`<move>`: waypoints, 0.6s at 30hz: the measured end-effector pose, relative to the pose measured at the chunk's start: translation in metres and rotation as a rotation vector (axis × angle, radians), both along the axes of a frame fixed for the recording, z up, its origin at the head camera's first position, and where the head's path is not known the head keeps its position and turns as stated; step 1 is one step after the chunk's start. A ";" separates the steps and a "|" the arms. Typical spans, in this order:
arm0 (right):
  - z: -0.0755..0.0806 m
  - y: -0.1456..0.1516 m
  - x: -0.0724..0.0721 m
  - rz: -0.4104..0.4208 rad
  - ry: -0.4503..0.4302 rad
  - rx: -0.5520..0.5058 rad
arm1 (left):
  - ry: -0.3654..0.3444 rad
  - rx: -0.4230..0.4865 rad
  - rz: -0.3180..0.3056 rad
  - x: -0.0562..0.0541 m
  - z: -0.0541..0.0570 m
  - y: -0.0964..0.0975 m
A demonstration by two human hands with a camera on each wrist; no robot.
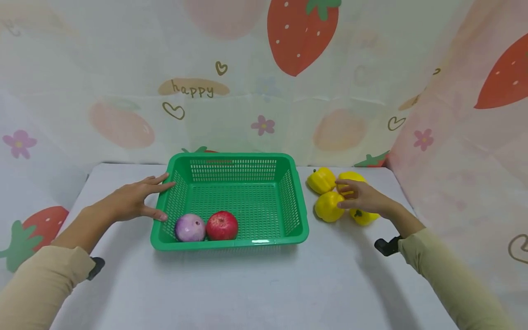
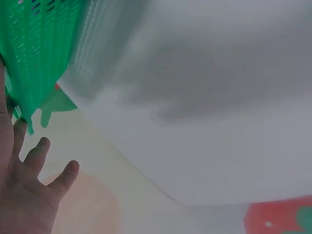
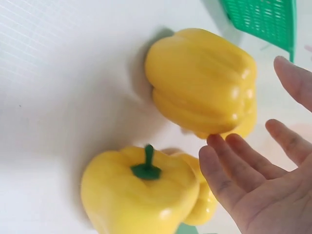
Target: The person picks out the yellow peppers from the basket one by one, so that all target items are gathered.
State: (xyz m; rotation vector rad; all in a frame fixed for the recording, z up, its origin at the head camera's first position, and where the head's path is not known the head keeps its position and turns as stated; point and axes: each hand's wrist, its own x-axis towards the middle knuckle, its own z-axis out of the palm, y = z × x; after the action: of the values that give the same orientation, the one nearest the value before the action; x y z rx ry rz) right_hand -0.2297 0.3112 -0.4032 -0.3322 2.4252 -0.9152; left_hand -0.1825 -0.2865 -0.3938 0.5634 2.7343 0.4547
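Note:
My left hand (image 1: 129,200), fingers spread, rests at the left rim of a green plastic basket (image 1: 255,206). In the left wrist view the fingertips of that hand (image 2: 29,187) lie along the basket's side wall (image 2: 36,63). Inside the basket, at its front left, a pale purple round fruit (image 1: 190,228) sits beside a red pomegranate (image 1: 222,226). Over several yellow bell peppers (image 1: 328,207) hovers my right hand (image 1: 365,198), fingers apart and loosely extended. In the right wrist view its fingertips reach right to one pepper (image 3: 200,78); another pepper (image 3: 131,190) shows its green stem.
The peppers lie in a cluster right of the basket on a table with a white cloth (image 1: 247,288). Behind the table hangs a printed curtain (image 1: 231,123) with fruit and flowers. A similar curtain (image 1: 462,174) borders the right side.

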 end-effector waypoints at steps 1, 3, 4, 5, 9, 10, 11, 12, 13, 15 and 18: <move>0.002 0.000 0.000 -0.003 0.005 -0.005 | 0.000 0.001 -0.001 0.000 0.000 0.000; 0.005 0.000 0.000 0.006 0.022 -0.012 | 0.004 -0.005 -0.001 0.000 0.001 -0.002; 0.007 0.000 0.000 0.013 0.030 -0.016 | 0.004 -0.010 0.000 0.001 0.001 -0.003; 0.010 0.000 0.000 0.015 0.035 -0.022 | 0.006 -0.014 -0.001 0.001 0.001 -0.003; 0.021 -0.001 0.000 0.015 0.045 -0.042 | 0.006 -0.030 0.003 0.001 0.003 -0.004; 0.025 -0.001 0.000 0.016 0.046 -0.048 | 0.008 -0.033 0.003 0.002 0.004 -0.004; 0.029 -0.001 0.000 0.012 0.046 -0.054 | 0.008 -0.035 0.006 0.002 0.005 -0.004; 0.033 0.000 0.000 0.011 0.047 -0.057 | 0.007 -0.036 0.011 0.002 0.006 -0.004; 0.037 0.000 0.000 0.007 0.047 -0.059 | 0.007 -0.038 0.015 0.003 0.006 -0.004; 0.044 0.001 -0.001 -0.002 0.048 -0.058 | 0.007 -0.032 0.025 0.004 0.008 -0.004; 0.053 0.004 -0.003 -0.009 0.050 -0.064 | 0.011 -0.025 0.037 0.004 0.010 -0.006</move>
State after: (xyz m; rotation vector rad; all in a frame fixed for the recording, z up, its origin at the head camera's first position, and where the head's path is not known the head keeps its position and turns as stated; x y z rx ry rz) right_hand -0.2329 0.3148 -0.3505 -0.3719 2.4488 -1.0015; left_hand -0.1785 -0.2925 -0.3837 0.5114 2.7612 0.4275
